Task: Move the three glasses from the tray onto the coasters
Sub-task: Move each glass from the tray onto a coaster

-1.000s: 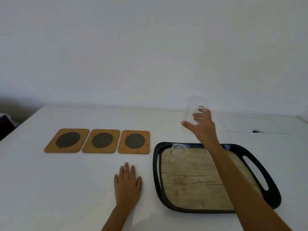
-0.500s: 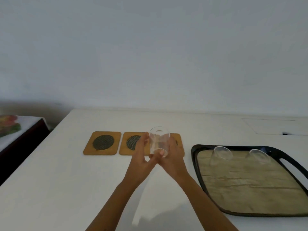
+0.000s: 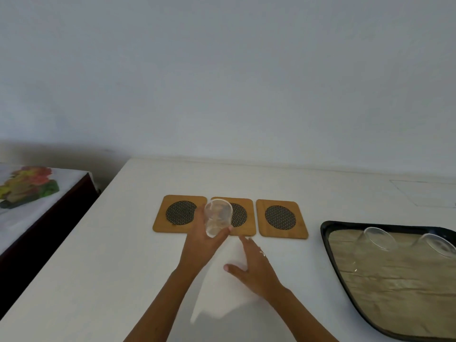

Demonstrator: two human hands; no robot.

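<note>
Released by the right hand (image 3: pixel 256 270), the glass (image 3: pixel 217 217) sits in the left hand (image 3: pixel 206 240).

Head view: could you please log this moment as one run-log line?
left hand: grip on glass, above coasters | right hand: open, empty | tray: two glasses left | placed: none

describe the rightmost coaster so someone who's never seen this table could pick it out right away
On the white table, find the row of three wooden coasters between the person's hands and the wall. The rightmost coaster is the one nearest the black tray. Unlike the other two, neither the left hand nor its held glass overlaps it, so its dark mesh circle shows whole.
</note>
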